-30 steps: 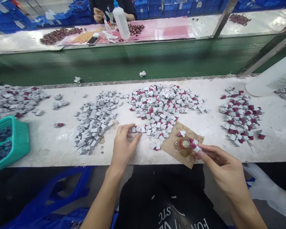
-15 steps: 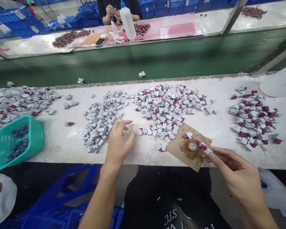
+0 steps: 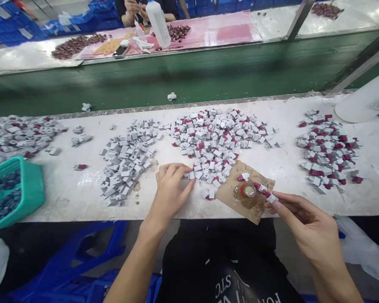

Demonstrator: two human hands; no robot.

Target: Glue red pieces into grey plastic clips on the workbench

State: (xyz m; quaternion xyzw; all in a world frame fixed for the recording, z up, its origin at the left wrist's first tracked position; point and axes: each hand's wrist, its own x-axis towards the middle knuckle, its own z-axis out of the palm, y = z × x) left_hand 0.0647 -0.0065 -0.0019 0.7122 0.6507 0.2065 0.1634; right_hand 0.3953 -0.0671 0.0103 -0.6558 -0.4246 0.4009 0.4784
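My left hand [image 3: 173, 191] is at the near left edge of the middle pile of grey and maroon plastic parts [image 3: 208, 143]. Its thumb and forefinger close on a small grey plastic part [image 3: 191, 175] there. Between the fingertips of my right hand [image 3: 306, 219] is a grey and maroon plastic part [image 3: 265, 192], its maroon end pointing left toward a red bottle cap [image 3: 248, 190]. That cap sits in a wet brown patch on a piece of cardboard [image 3: 236, 202]. Behind the cap lies one loose grey and maroon part [image 3: 243, 176].
A pile of all-grey parts [image 3: 126, 162] lies left of my left hand; another mixed pile [image 3: 328, 151] lies at right. A teal basket [image 3: 34, 189] of dark parts stands at far left, a white container [image 3: 363, 103] at far right. Across the green divider [image 3: 189, 75], a person works.
My left hand has moved right to the middle pile, and its fingers have closed in on a part. My right hand keeps its part near the cap. The whole view has shifted slightly.
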